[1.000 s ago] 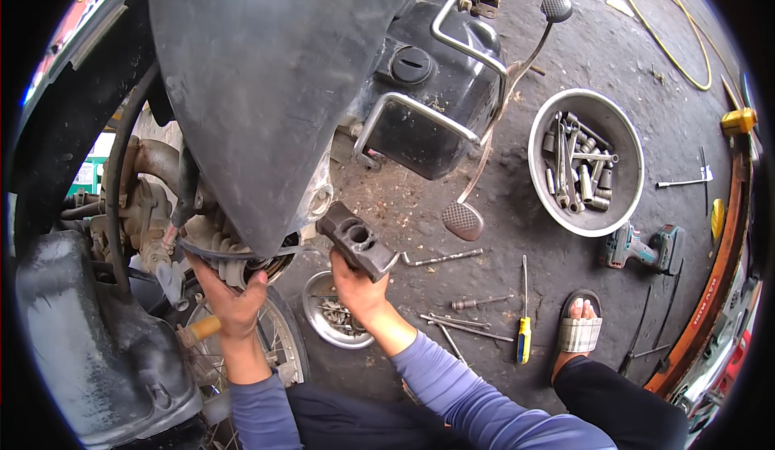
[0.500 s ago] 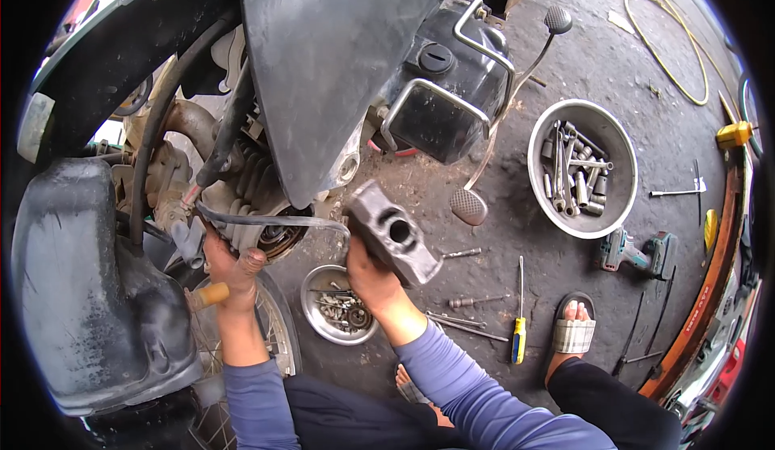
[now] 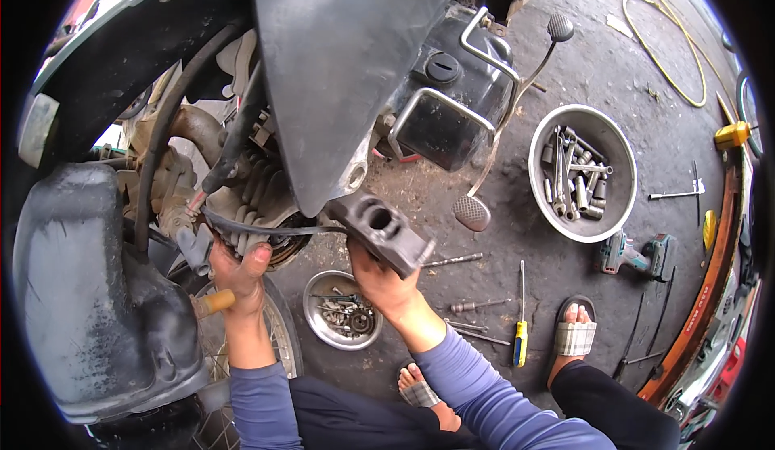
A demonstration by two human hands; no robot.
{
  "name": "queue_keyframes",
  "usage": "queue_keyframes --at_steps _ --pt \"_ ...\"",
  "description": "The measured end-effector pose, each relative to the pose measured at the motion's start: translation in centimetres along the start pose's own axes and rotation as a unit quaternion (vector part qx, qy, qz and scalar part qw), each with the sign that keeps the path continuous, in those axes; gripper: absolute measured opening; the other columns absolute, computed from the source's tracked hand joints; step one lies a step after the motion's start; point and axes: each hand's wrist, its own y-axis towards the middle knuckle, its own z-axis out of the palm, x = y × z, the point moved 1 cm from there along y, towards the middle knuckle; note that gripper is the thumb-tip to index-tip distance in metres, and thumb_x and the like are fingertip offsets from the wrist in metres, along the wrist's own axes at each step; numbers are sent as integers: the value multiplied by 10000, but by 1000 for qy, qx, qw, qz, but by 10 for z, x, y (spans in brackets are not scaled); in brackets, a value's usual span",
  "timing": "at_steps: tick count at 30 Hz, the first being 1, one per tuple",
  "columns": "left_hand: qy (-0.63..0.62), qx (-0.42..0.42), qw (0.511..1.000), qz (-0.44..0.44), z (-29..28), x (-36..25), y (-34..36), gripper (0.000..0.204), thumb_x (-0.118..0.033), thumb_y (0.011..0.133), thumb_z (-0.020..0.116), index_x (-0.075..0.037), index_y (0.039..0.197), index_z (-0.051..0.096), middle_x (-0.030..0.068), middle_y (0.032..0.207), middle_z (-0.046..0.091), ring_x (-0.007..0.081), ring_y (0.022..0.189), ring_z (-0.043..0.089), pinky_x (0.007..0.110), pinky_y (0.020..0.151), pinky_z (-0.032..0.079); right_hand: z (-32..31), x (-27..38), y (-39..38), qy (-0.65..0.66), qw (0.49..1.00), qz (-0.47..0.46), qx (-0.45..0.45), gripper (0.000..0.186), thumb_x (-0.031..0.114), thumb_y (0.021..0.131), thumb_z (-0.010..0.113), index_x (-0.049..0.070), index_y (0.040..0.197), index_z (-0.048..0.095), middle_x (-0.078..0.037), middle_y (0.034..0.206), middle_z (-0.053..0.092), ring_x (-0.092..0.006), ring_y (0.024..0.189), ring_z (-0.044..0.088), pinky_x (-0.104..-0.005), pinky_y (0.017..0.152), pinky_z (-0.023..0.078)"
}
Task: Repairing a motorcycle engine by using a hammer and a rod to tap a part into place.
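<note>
My right hand (image 3: 386, 282) is closed round a dark grey block-like part with a round hole (image 3: 379, 228), held up in front of the engine. A black hose (image 3: 274, 230) runs from the engine to this part's left end; its join there is hidden. My left hand (image 3: 240, 274) is at the underside of the engine (image 3: 262, 180), beside a grey fitting (image 3: 194, 248). Its thumb stands out apart from the fingers, which are partly hidden. A black fairing panel (image 3: 331, 71) hangs over the engine.
A metal bowl (image 3: 536, 196) of sockets and spanners stands at the right, near a cordless drill (image 3: 634, 255). A smaller bowl (image 3: 312, 321) holds small parts. A screwdriver (image 3: 521, 341) lies near my foot. The brake pedal (image 3: 471, 213) sticks out; a wheel (image 3: 278, 321) is beneath my left arm.
The grey part in my right hand has tilted flatter and shifted slightly left and down. My left hand stays by the engine, its thumb raised slightly. The view has shifted a little.
</note>
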Motion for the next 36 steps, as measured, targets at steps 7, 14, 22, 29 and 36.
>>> queue_keyframes --at_steps 7,14,22,29,36 --pt "-61 -2 997 53 -2 9 -3 911 -133 641 795 -18 1402 309 93 1369 414 213 1237 419 347 1055 320 -7 3 -5 -67 996 -16 51 196 -25 671 686 43 847 632 -108 781 642 -243 640 650 -309 575 515" --pt "-50 -8 997 -49 12 -25 -11 703 -147 655 792 -2 1281 508 84 1220 561 214 1128 519 336 1018 362 -4 0 -20 -82 996 14 36 220 -20 718 661 58 923 671 -118 827 660 -296 718 651 -361 620 507" --pt "21 -37 999 -5 8 -18 -11 685 -235 672 787 -4 1248 496 123 1144 580 227 1018 561 366 930 431 7 10 -14 52 996 68 14 160 -61 798 584 -36 951 626 -39 834 618 -125 713 586 -251 634 479" --pt "-55 -32 998 -9 17 12 -14 719 -177 641 792 -9 1267 480 113 1187 536 236 1101 521 384 972 409 -16 14 -3 -77 996 27 33 165 -16 753 654 10 916 651 -137 816 654 -265 703 649 -342 611 501" --pt "573 -111 810 56 -53 76 -22 721 -119 757 617 -46 1404 308 79 1374 449 207 1282 404 369 1070 300 -16 16 -27 182 946 264 49 36 26 911 572 10 886 553 -1 680 528 -82 550 476 -235 481 379"
